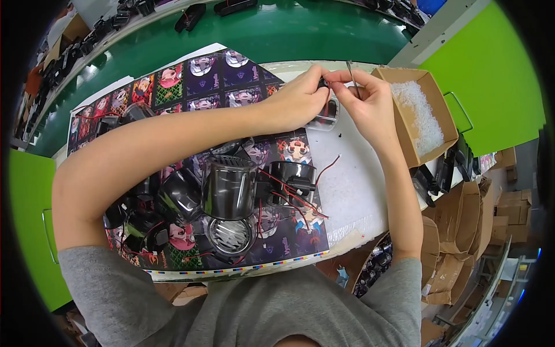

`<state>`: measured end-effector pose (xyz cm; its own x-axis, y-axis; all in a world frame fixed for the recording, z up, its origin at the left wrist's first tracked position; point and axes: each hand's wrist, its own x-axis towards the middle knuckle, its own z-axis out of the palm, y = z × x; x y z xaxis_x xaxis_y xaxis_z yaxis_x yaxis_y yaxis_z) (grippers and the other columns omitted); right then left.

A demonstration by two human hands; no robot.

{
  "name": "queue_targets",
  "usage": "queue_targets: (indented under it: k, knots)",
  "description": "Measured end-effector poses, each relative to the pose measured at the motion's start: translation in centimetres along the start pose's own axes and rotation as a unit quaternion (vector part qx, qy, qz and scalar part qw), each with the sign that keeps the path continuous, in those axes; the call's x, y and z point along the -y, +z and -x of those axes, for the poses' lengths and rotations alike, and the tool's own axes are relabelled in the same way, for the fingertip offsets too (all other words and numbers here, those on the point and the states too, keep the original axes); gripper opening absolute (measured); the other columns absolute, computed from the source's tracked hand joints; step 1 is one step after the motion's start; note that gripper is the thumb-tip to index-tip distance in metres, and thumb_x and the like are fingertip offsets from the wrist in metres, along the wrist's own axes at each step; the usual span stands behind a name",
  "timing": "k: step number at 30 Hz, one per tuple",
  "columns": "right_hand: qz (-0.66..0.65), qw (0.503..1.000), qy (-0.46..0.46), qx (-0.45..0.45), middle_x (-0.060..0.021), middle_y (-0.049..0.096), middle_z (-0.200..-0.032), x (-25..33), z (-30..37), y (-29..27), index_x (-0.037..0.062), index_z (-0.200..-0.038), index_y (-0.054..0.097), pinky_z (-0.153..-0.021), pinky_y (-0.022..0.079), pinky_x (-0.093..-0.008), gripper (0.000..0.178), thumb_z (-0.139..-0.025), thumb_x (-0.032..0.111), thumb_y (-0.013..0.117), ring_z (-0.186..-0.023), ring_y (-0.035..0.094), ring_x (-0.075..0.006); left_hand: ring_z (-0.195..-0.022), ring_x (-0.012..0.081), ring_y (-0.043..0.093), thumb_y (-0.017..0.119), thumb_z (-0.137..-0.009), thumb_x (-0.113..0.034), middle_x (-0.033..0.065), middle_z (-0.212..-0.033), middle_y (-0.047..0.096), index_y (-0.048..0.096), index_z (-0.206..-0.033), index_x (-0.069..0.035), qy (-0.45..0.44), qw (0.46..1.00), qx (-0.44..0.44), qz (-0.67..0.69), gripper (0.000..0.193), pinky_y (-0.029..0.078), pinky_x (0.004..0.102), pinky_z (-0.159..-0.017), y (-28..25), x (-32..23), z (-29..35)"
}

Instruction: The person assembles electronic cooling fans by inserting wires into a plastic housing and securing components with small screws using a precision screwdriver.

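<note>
At the far side of the table my two hands meet over a black cylindrical housing with a clear rim (pixel 325 120). My left hand (pixel 302 95) is closed on a small black part at the top of that housing, mostly covered by the fingers. A thin red wire (pixel 330 95) runs down from there. My right hand (pixel 370 101) has thumb and forefinger pinched close to the left fingertips; what the pinch holds is too small to tell. A slim metal tool, perhaps tweezers (pixel 350 70), sticks up between the right hand's fingers.
Several black cylindrical housings (pixel 229 188) with red and black wires lie on a printed cartoon sheet (pixel 199 68) at the left. An open cardboard box (pixel 444 107) of small clear pieces stands right of my right hand. Black parts (pixel 444 170) lie below it, with cartons (pixel 457 220) beyond.
</note>
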<state>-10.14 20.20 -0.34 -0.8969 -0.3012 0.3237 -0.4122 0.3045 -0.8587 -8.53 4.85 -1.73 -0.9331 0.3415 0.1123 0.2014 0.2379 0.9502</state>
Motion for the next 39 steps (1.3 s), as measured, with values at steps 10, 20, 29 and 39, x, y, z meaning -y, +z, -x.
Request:
queue_targets:
  k: [10,20,29,39]
  knots:
    - [-0.078,0.996,-0.025,0.023,-0.0001,0.055,-0.069,-0.1,0.9,-0.4,0.0,-0.091,0.064,-0.045,0.029,-0.0194,0.02,-0.074,-0.002,0.054,-0.05,0.036,-0.002,-0.098,0.0116,0.047,0.028,-0.09,-0.007,0.0061,-0.108,0.05,0.042,-0.117,-0.001,0.04,0.998,0.033,-0.045,0.031,0.036,0.0227,-0.088,0.0,0.2,-0.1]
    - [0.208,0.967,-0.146,-0.02,-0.0128,0.054,-0.07,1.9,3.0,-2.5,0.0016,-0.1,0.06,-0.052,0.04,-0.0311,0.024,-0.076,0.002,0.055,-0.057,0.052,-0.024,-0.064,0.0153,0.05,0.037,-0.089,-0.011,0.0112,-0.073,0.053,0.041,-0.109,-0.002,0.045,0.991,-0.025,-0.124,0.023,0.041,0.0297,-0.061,0.6,-0.7,0.6]
    - [0.322,0.928,-0.175,-0.064,-0.0056,0.056,-0.063,1.8,3.5,-1.5,0.0078,-0.091,0.064,-0.049,0.042,-0.0333,0.019,-0.074,0.004,0.057,-0.055,0.053,-0.0209,-0.074,0.0408,0.055,0.041,-0.084,-0.015,0.0265,-0.078,0.056,0.04,-0.097,0.007,0.114,0.979,-0.084,-0.146,0.025,0.042,0.0463,-0.068,1.5,-0.7,0.4]
    - [0.32,0.929,-0.174,-0.068,-0.0077,0.06,-0.068,1.9,3.3,-1.2,0.0074,-0.088,0.065,-0.051,0.043,-0.0333,0.017,-0.072,0.004,0.058,-0.059,0.058,-0.0232,-0.077,0.0401,0.053,0.043,-0.082,-0.012,0.0271,-0.082,0.053,0.039,-0.09,0.007,0.165,0.969,-0.1,-0.157,0.021,0.041,0.046,-0.068,2.1,-0.4,0.1]
